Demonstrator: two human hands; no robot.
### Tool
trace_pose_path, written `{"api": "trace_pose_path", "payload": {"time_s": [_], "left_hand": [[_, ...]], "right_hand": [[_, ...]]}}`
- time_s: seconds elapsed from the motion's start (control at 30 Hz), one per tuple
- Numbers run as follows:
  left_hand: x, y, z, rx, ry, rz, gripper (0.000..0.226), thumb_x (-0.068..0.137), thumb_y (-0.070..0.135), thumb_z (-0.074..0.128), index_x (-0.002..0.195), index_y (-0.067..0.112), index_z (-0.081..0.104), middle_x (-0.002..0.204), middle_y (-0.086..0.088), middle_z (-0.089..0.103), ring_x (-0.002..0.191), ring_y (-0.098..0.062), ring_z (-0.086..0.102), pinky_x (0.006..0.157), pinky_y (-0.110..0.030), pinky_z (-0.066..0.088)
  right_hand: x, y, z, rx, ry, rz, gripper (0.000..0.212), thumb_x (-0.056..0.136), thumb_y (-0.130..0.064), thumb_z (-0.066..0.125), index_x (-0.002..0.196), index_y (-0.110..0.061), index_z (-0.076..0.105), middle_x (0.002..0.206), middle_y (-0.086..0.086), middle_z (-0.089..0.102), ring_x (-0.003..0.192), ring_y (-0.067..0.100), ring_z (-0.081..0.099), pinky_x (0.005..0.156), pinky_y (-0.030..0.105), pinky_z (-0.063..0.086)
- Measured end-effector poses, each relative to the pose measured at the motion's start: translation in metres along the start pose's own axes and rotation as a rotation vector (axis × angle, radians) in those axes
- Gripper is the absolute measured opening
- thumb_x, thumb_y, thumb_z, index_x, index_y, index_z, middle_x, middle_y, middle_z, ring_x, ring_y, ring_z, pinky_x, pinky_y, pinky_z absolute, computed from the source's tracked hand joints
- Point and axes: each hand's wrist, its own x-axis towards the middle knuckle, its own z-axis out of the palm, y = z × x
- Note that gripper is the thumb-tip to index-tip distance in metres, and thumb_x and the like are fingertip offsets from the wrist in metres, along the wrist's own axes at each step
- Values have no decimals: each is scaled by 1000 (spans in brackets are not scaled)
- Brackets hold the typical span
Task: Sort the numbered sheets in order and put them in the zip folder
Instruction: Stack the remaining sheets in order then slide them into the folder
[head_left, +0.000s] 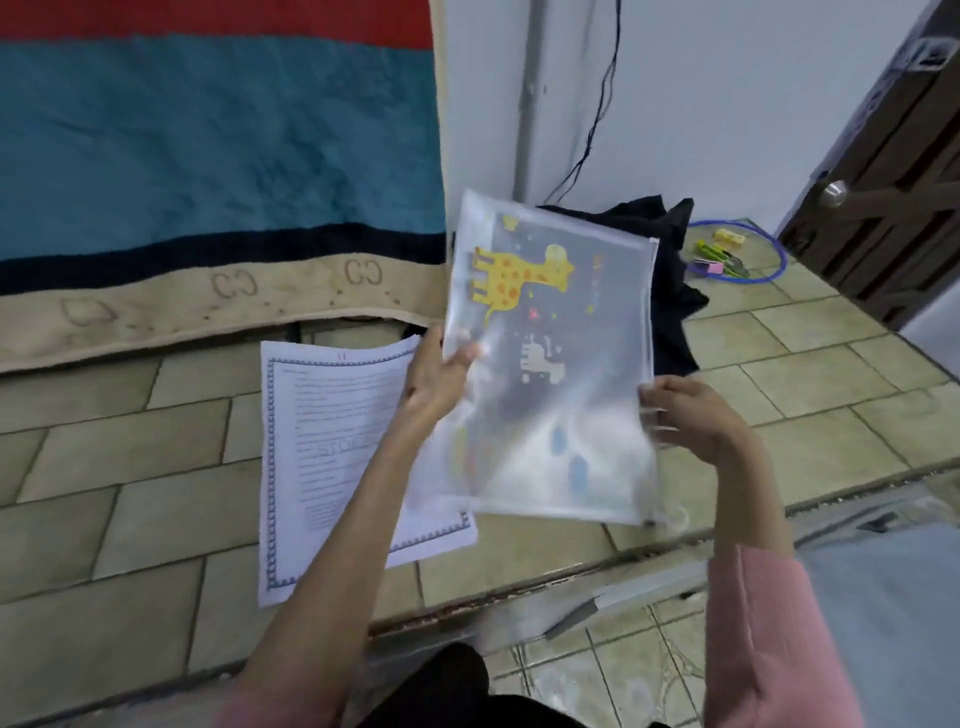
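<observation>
A translucent zip folder (553, 358) printed with a yellow giraffe is held up above the tiled floor, slightly blurred. My left hand (436, 376) grips its left edge and my right hand (691, 415) pinches its right edge. A stack of white numbered sheets (322, 447) with a blue patterned border lies flat on the floor below and to the left, partly hidden by my left arm and the folder. The top sheet shows a small number at its upper edge.
A striped blanket (218, 156) hangs down at the left. Dark cloth (670, 270) lies behind the folder, with a blue hoop (779, 254) and small colourful items beyond it. A brown door (893, 171) stands at the right. A step edge (597, 571) crosses the floor.
</observation>
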Motion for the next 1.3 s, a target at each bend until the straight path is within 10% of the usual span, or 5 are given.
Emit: {"api": "trace_pose_path", "payload": {"time_s": [0.23, 0.43, 0.77, 1.0, 1.3], "left_hand": [[-52, -72, -209, -42, 328, -203, 7, 87, 15, 64, 90, 10, 60, 79, -7, 69, 52, -7, 65, 42, -16, 46], [-88, -117, -301, 233, 691, -338, 39, 86, 4, 60, 124, -1, 51, 113, -24, 61, 105, -39, 59, 81, -38, 44], [-66, -166, -288, 682, 682, -372, 41, 86, 8, 51, 127, 12, 54, 141, -20, 40, 131, -37, 33, 108, -42, 25], [-36, -122, -197, 525, 388, -166, 53, 75, 58, 63, 110, 18, 66, 123, -8, 60, 117, -27, 51, 98, -32, 37], [-28, -117, -200, 317, 379, -327, 23, 81, 33, 61, 96, 21, 74, 100, -4, 72, 96, -20, 63, 72, -20, 38]], "right_hand": [[-1, -27, 180, -103, -451, -18, 12, 79, -8, 72, 85, 0, 65, 74, 11, 62, 53, 10, 61, 52, 22, 55], [-31, -7, 332, -121, -450, -27, 17, 72, 3, 76, 70, -3, 60, 60, 8, 59, 35, 2, 54, 43, 20, 53], [-39, 8, 369, -46, -361, 75, 27, 84, 12, 50, 66, -3, 64, 64, 10, 60, 57, 18, 59, 55, 23, 57], [-45, 0, 363, 34, -510, 179, 29, 94, 3, 38, 83, -6, 63, 74, 5, 57, 62, 14, 52, 66, 24, 48], [-45, 3, 360, 33, -578, 172, 31, 96, 2, 32, 102, -6, 62, 82, 2, 62, 70, 12, 58, 71, 21, 46]]}}
